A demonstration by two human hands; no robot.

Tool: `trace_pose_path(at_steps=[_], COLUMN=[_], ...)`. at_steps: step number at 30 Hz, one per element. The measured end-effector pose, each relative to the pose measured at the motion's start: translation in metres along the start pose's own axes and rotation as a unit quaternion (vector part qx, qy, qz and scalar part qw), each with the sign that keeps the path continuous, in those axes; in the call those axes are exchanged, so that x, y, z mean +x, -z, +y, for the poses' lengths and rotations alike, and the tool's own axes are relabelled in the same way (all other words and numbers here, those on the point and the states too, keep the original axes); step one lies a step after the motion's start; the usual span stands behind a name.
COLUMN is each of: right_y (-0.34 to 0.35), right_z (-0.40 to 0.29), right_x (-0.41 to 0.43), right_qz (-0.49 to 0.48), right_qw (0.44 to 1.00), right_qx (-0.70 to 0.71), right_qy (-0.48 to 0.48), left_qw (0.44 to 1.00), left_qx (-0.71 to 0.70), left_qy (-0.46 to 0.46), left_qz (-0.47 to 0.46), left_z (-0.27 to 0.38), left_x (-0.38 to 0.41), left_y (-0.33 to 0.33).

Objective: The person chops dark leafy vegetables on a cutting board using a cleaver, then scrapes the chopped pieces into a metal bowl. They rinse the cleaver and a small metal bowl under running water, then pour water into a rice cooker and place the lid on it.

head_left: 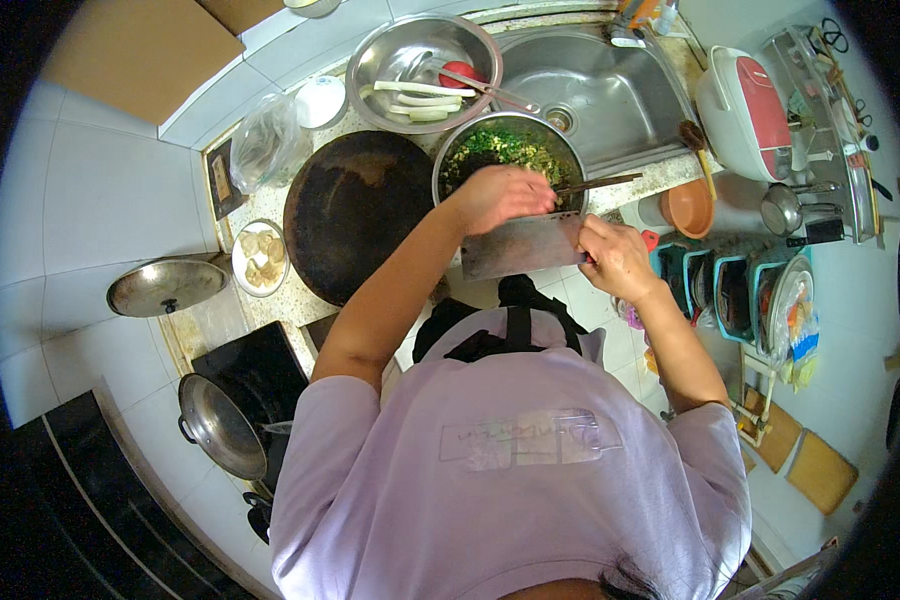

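My right hand is closed around the handle of a cleaver, whose broad blade points left across the near rim of a steel bowl. My left hand is stretched out flat at the blade's upper edge, over the bowl. Its fingertips are partly hidden, and whether they touch the blade is unclear. Inside the bowl lie chopped greens with small yellowish bits and a dark mass. Wooden chopsticks lean over the bowl's right rim.
Left of the bowl is a round dark board. Behind stands a basin holding pale stalks and a ladle. A sink adjoins on the right. A dish of sliced pieces and a wok sit at left.
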State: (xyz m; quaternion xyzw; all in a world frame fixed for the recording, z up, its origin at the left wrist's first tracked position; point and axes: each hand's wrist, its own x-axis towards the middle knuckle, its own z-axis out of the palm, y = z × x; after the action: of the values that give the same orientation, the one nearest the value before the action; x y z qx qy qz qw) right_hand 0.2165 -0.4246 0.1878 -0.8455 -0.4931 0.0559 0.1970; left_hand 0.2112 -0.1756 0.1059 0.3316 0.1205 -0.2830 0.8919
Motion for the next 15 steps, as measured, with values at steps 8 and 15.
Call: trace_pose_path(at_steps=[8,15], right_y=[-0.005,0.007], right_z=[-0.007,-0.007], right_x=[0.017,0.019], right_qz=[0.004,0.004], right_qw=[0.999,1.000], right_qx=[0.036,-0.009], right_qy=[0.038,0.021], left_qw=[0.996,0.975], left_qx=[0.062,0.123], left_qy=[-0.065,-0.170], left_qz=[0.020,0.067], left_z=[-0.008,0.007], left_x=[0.011,0.009], left_y=[0.014,0.036])
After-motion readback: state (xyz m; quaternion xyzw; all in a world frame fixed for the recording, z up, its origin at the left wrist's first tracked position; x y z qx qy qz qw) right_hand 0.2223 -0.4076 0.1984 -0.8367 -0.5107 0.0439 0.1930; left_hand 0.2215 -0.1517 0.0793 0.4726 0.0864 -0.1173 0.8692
